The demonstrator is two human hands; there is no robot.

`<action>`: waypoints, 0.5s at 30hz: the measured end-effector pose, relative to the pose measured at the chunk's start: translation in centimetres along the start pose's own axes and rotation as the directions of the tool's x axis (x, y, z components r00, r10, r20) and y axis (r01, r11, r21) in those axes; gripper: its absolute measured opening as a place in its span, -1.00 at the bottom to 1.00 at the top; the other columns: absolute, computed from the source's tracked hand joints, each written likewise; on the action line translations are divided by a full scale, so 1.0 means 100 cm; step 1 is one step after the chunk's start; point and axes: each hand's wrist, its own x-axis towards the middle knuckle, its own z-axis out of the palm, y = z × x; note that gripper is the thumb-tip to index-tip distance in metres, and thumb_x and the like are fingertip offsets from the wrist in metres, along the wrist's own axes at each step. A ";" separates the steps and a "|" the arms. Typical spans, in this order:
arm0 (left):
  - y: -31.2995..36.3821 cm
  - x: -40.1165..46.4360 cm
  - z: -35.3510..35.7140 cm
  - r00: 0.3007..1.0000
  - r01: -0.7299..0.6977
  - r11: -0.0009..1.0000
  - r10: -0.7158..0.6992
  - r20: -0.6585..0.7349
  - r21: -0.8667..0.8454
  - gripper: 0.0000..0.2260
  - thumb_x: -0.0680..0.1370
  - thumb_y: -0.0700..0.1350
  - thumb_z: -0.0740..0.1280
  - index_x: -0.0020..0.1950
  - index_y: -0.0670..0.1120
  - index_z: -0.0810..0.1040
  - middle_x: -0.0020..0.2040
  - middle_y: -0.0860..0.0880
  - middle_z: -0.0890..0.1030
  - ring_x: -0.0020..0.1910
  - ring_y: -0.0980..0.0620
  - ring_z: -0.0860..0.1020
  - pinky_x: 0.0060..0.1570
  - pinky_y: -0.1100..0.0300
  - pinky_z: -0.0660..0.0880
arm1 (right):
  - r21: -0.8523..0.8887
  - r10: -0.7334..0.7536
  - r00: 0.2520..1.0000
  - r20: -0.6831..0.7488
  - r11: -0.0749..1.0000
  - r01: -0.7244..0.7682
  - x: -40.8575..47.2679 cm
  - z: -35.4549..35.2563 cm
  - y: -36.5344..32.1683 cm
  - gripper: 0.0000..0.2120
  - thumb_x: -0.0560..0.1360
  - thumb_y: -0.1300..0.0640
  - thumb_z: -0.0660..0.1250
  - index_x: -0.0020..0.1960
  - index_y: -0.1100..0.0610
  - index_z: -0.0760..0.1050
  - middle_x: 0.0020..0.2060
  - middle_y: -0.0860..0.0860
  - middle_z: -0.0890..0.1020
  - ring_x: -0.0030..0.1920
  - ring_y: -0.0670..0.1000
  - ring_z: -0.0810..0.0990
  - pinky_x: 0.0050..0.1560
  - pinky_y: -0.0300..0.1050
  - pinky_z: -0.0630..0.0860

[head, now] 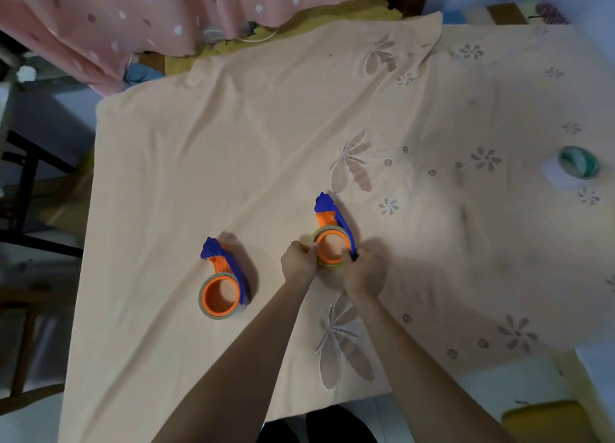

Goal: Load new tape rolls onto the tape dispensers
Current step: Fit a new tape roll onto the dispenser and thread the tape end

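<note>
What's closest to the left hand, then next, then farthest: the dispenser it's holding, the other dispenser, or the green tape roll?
1. Held dispenser, gripped by the left hand.
2. Other dispenser, lying to its left.
3. Green tape roll, far right on the cloth.

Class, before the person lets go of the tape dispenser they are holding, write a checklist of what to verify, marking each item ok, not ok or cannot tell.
1. Both hands on the held dispenser: left hand and right hand grip its sides: ok.
2. Tape roll sits around its orange hub: ok.
3. Roll pushed fully home: cannot tell.
4. Tape end threaded to the blue cutter head: cannot tell.
5. Other dispenser on the cloth carries a roll: ok.
6. Green tape roll lies apart, far right: ok.
</note>
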 end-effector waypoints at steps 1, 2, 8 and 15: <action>-0.001 0.001 0.002 1.000 0.015 1.000 -0.015 -0.008 -0.009 -0.67 0.55 0.07 0.30 0.03 -0.21 0.53 0.02 -0.22 0.64 0.03 -0.22 0.58 0.06 -0.04 0.55 | 0.005 0.002 1.000 -0.013 1.000 -0.002 -0.003 0.003 0.000 -0.68 0.53 -0.05 0.31 -0.16 0.21 0.60 -0.25 0.13 0.65 -0.23 0.15 0.59 -0.34 -0.15 0.31; -0.001 0.001 0.003 0.999 0.028 1.000 -0.028 -0.017 -0.013 -0.66 0.55 0.07 0.29 0.05 -0.22 0.52 0.03 -0.21 0.63 0.04 -0.22 0.58 0.06 -0.03 0.55 | 0.020 0.013 1.000 -0.029 1.000 -0.013 -0.006 0.006 0.000 -0.67 0.54 -0.04 0.30 -0.15 0.22 0.60 -0.25 0.13 0.64 -0.24 0.15 0.58 -0.35 -0.16 0.28; 0.001 0.000 0.010 0.997 0.034 0.999 -0.035 -0.062 -0.012 -0.67 0.59 0.04 0.26 0.08 -0.24 0.51 0.07 -0.22 0.62 0.08 -0.21 0.56 0.09 -0.01 0.49 | 0.122 0.089 0.992 -0.089 0.989 -0.078 -0.014 0.015 0.000 -0.66 0.53 -0.09 0.30 -0.19 0.17 0.60 -0.28 0.11 0.63 -0.26 0.11 0.58 -0.31 -0.09 0.47; -0.002 0.003 0.012 0.997 0.050 0.999 -0.051 -0.061 -0.016 -0.66 0.59 0.03 0.25 0.12 -0.25 0.51 0.11 -0.23 0.61 0.12 -0.21 0.55 0.13 -0.01 0.49 | 0.135 0.086 0.996 -0.039 0.988 -0.080 -0.017 0.013 0.006 -0.65 0.51 -0.11 0.29 -0.23 0.16 0.57 -0.24 0.13 0.63 -0.21 0.16 0.58 -0.30 -0.10 0.39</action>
